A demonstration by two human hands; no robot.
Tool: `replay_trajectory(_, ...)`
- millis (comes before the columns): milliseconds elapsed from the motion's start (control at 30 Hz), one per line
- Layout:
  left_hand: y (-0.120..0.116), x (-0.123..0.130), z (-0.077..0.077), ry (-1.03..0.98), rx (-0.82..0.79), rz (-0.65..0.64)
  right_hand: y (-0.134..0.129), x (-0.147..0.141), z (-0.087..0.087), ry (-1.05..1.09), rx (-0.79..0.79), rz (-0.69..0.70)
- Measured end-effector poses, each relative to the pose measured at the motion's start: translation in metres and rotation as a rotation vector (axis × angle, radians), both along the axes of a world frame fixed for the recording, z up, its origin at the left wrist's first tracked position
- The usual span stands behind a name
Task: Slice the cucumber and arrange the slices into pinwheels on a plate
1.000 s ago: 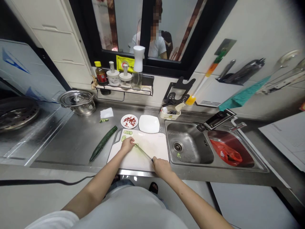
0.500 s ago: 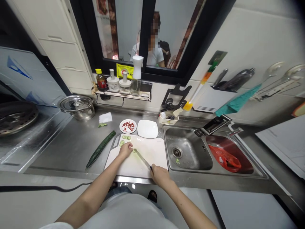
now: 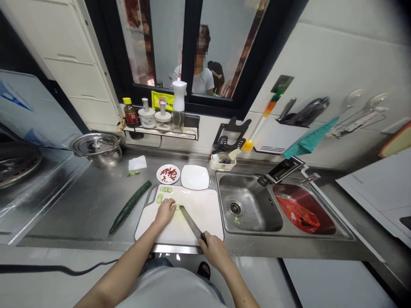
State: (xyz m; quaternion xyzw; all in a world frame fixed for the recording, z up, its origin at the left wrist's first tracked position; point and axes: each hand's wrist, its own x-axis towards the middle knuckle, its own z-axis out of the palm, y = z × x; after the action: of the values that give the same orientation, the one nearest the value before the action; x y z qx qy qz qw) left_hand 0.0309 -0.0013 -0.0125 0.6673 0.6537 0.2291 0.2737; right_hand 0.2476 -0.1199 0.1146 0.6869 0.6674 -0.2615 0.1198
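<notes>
My right hand (image 3: 212, 249) grips a kitchen knife (image 3: 192, 223) by its dark handle, the blade slanting up and left over the white cutting board (image 3: 201, 205). The blade's tip is beside a pale green cucumber slice (image 3: 177, 207) on the board. My left hand (image 3: 165, 210) rests on the board, its fingers curled and pressed together at that slice; the fingertips partly cover it. Cut cucumber slices (image 3: 166, 189) lie at the board's upper left, with a few overlapping rounds (image 3: 159, 198) just below them. A whole cucumber (image 3: 130, 207) lies left of the board.
Behind the board stand a plate of chopped red pieces (image 3: 168, 174) and a white square plate (image 3: 194, 177). To the right is a steel sink (image 3: 253, 214) with a red plastic bag (image 3: 298, 214). A lidded pot (image 3: 98, 149) stands back left. A person (image 3: 202, 77) shows in the window.
The view has shifted, moving the whole scene left and slightly down. My left fingers are more curled, and the knife's tip now sits just right of the slice.
</notes>
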Motion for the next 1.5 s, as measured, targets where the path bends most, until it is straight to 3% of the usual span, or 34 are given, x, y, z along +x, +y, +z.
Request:
replay_trajectory(200,-0.003,0.000,0.000,0.016,0.011,-0.012,0.000,-0.006,-0.010,-0.010,0.061,-0.117)
replay_trajectory(567,-0.006,0.004,0.000,0.042,0.009,-0.009,0.006,-0.013,-0.023,-0.068,0.064,-0.165)
replay_trajectory(967,-0.011,0.005,0.005,0.086,0.062,-0.035,0.008,-0.014,-0.032,-0.091,0.104,-0.153)
replay_trajectory(1200,-0.013,0.007,0.007,0.073,0.062,-0.036,0.008,-0.012,-0.038,-0.062,0.265,-0.096)
replay_trajectory(1500,-0.006,0.010,0.006,0.063,0.002,0.017,0.007,-0.014,-0.035,-0.051,0.261,-0.089)
